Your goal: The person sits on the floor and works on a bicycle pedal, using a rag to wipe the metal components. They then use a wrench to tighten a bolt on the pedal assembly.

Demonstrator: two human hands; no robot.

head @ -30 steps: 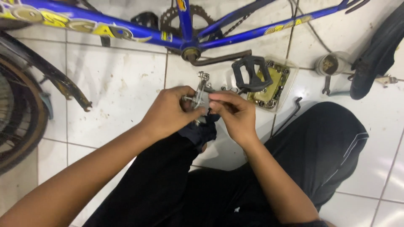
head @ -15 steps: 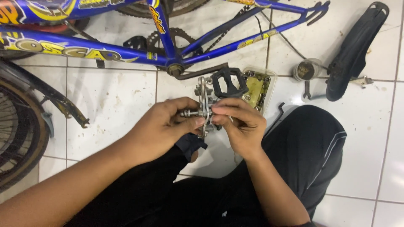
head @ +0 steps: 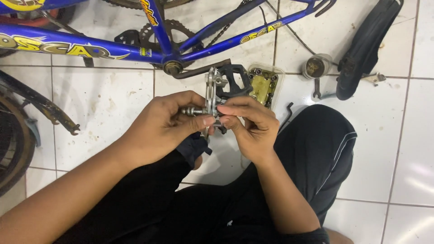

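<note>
- One white tiled floor [head: 113, 104], grubby in places, carries everything; a blue bike frame [head: 90, 47] lies across the top.
- Two hands meet above the lap: the left hand [head: 165, 124] is closed on a threaded axle [head: 193, 110], thumb and fingers pinching it.
- The right hand [head: 253, 126] pinches the metal part [head: 210, 97] on that axle; its exact shape is hard to tell.
- One black pedal [head: 233, 81] sits just behind, one clear tray [head: 266, 83] beside it.
- One black mudguard [head: 366, 45] lies right.
</note>
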